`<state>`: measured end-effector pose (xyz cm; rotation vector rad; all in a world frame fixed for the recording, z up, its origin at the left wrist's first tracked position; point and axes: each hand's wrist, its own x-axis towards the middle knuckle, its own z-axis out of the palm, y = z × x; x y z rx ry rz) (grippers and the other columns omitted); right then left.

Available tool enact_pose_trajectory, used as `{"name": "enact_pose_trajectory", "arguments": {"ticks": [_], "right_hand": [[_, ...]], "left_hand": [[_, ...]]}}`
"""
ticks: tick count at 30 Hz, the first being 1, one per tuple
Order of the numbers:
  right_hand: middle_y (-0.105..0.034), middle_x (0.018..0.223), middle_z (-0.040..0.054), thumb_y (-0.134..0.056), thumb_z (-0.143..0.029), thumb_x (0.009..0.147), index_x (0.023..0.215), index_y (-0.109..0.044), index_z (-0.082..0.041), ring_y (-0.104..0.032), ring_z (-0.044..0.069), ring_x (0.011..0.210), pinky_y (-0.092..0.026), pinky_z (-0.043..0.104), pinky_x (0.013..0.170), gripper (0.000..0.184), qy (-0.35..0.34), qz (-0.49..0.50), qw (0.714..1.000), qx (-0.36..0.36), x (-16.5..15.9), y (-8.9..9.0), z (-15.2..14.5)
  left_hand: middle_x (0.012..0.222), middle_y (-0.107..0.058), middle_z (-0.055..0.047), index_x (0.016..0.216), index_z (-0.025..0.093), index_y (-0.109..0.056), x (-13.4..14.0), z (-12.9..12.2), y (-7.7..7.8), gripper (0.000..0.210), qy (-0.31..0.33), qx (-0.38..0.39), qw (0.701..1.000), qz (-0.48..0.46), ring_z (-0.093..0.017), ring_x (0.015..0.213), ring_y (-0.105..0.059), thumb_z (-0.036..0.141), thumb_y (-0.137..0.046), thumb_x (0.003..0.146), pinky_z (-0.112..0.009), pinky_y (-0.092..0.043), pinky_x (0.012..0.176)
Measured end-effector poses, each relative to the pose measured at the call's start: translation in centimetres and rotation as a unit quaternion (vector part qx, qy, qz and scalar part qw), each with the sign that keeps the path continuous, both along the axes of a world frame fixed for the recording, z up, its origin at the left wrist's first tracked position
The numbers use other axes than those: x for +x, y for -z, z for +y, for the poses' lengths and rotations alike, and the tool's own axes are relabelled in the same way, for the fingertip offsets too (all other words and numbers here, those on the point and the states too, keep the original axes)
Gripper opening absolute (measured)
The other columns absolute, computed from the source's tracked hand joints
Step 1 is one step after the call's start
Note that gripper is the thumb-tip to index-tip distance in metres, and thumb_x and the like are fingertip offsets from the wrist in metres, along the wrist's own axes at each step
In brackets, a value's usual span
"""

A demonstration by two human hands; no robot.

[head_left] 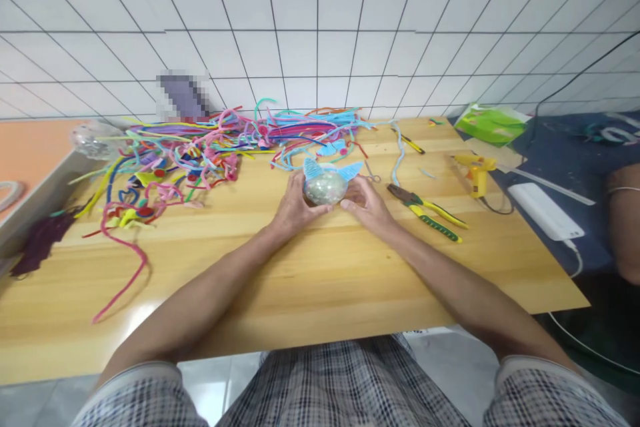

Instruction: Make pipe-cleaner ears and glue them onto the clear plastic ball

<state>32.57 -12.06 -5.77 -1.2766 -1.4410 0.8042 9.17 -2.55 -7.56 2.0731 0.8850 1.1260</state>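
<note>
Between my two hands sits a clear, shiny ball (pixel 326 188) with two light blue ear-like pieces on its top. My left hand (pixel 295 208) is wrapped round its left side, thumb along the lower front. On the other side my right hand (pixel 369 203) curves against the ball near the right blue ear (pixel 351 171), its thumb by the lower edge. Just behind the ball lies another light blue piece (pixel 332 149) among loose pipe cleaners. Green-and-yellow pliers (pixel 427 212) rest to the right of my right hand.
A heap of colourful pipe cleaners (pixel 200 153) spreads along the back left. A yellow glue gun (pixel 477 173), a white power strip (pixel 545 210) and a green packet (pixel 491 124) are at the right. A clear bag (pixel 97 139) stands at the far left. Someone else's arm (pixel 625 220) shows at the right edge.
</note>
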Motion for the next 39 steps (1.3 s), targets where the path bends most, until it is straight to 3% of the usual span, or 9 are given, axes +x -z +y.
{"name": "enact_pose_trajectory", "arguments": {"ticks": [2, 7, 11, 17, 20, 22, 26, 31, 39], "right_hand": [[-0.069, 0.153, 0.0142, -0.078, -0.057, 0.098, 0.147, -0.062, -0.031, -0.072, 0.034, 0.132, -0.067, 0.05, 0.099, 0.058, -0.018, -0.038, 0.999, 0.025, 0.2, 0.2, -0.2], [-0.069, 0.159, 0.0176, -0.073, -0.053, 0.102, 0.16, -0.057, -0.029, -0.073, 0.036, 0.134, -0.066, 0.056, 0.105, 0.065, -0.019, -0.141, 0.987, 0.07, 0.7, 0.4, -0.6], [-0.075, 0.152, 0.019, -0.069, -0.048, 0.105, 0.151, -0.065, -0.023, -0.071, 0.038, 0.139, -0.057, 0.062, 0.121, 0.053, 0.036, -0.249, 0.965, 0.081, 1.9, -1.6, -0.6], [-0.08, 0.144, 0.021, -0.065, -0.038, 0.104, 0.138, -0.078, -0.017, -0.072, 0.041, 0.139, -0.055, 0.06, 0.123, 0.042, 0.137, -0.453, 0.879, -0.057, 8.2, -7.7, -2.4], [-0.08, 0.143, 0.0228, -0.061, -0.027, 0.102, 0.133, -0.08, -0.015, -0.073, 0.043, 0.138, -0.057, 0.059, 0.118, 0.038, 0.169, -0.525, 0.817, -0.169, 11.6, -8.7, -4.9], [-0.082, 0.137, 0.022, -0.059, -0.024, 0.102, 0.125, -0.082, -0.017, -0.077, 0.041, 0.13, -0.06, 0.055, 0.11, 0.034, 0.141, -0.545, 0.79, -0.241, 13.0, -8.2, -6.5], [-0.082, 0.133, 0.0216, -0.058, -0.024, 0.102, 0.123, -0.079, -0.016, -0.078, 0.038, 0.127, -0.06, 0.047, 0.104, 0.03, 0.125, -0.541, 0.79, -0.26, 13.1, -7.0, -8.0], [-0.083, 0.125, 0.0208, -0.055, -0.034, 0.108, 0.123, -0.074, -0.018, -0.08, 0.035, 0.112, -0.059, 0.042, 0.093, 0.029, 0.145, -0.48, 0.828, -0.25, 7.8, -6.7, -7.4], [-0.08, 0.142, 0.0225, -0.053, -0.029, 0.108, 0.136, -0.066, -0.019, -0.077, 0.039, 0.127, -0.062, 0.051, 0.106, 0.033, 0.182, -0.378, 0.892, -0.17, -4.2, -4.2, 2.3]], "left_hand": [[0.155, -0.064, -0.019, 0.146, 0.024, -0.053, -0.3, 0.0, -0.2, 0.098, 0.001, 0.018, 1.0, 0.016, -0.044, 0.153, -0.06, 0.04, -0.108, 0.066, -0.063, -0.052, 0.129], [0.153, -0.065, -0.018, 0.148, 0.023, -0.05, -0.8, 0.1, -0.5, 0.095, 0.024, -0.038, 0.998, 0.034, -0.04, 0.144, -0.066, 0.046, -0.103, 0.072, -0.061, -0.054, 0.126], [0.146, -0.066, -0.016, 0.144, 0.023, -0.049, -0.6, 0.6, -0.1, 0.096, 0.012, -0.093, 0.996, 0.002, -0.038, 0.138, -0.069, 0.051, -0.103, 0.07, -0.06, -0.056, 0.123], [0.137, -0.067, -0.013, 0.136, 0.023, -0.049, -0.2, 1.1, 0.0, 0.095, -0.006, -0.104, 0.994, -0.009, -0.039, 0.134, -0.07, 0.051, -0.104, 0.064, -0.061, -0.056, 0.123], [0.143, -0.065, -0.015, 0.138, 0.021, -0.051, -0.1, 1.2, -0.1, 0.092, -0.001, -0.08, 0.997, -0.006, -0.041, 0.141, -0.066, 0.049, -0.102, 0.066, -0.062, -0.052, 0.127], [0.148, -0.063, -0.017, 0.141, 0.02, -0.052, -0.1, 1.2, 0.0, 0.094, 0.001, -0.074, 0.997, -0.011, -0.041, 0.145, -0.064, 0.049, -0.102, 0.067, -0.062, -0.05, 0.129], [0.148, -0.064, -0.017, 0.147, 0.02, -0.051, 0.0, 1.0, 0.0, 0.098, -0.004, -0.1, 0.994, -0.047, -0.039, 0.145, -0.065, 0.05, -0.102, 0.069, -0.059, -0.051, 0.128], [0.152, -0.064, -0.016, 0.146, 0.023, -0.051, 0.3, 1.5, -0.1, 0.094, -0.022, -0.094, 0.987, -0.13, -0.038, 0.15, -0.063, 0.055, -0.101, 0.073, -0.057, -0.048, 0.133], [0.152, -0.065, -0.017, 0.155, 0.026, -0.046, 0.2, 2.8, -1.1, 0.116, -0.048, -0.096, 0.969, -0.225, -0.036, 0.149, -0.066, 0.089, -0.092, 0.069, -0.056, -0.049, 0.134]]}}
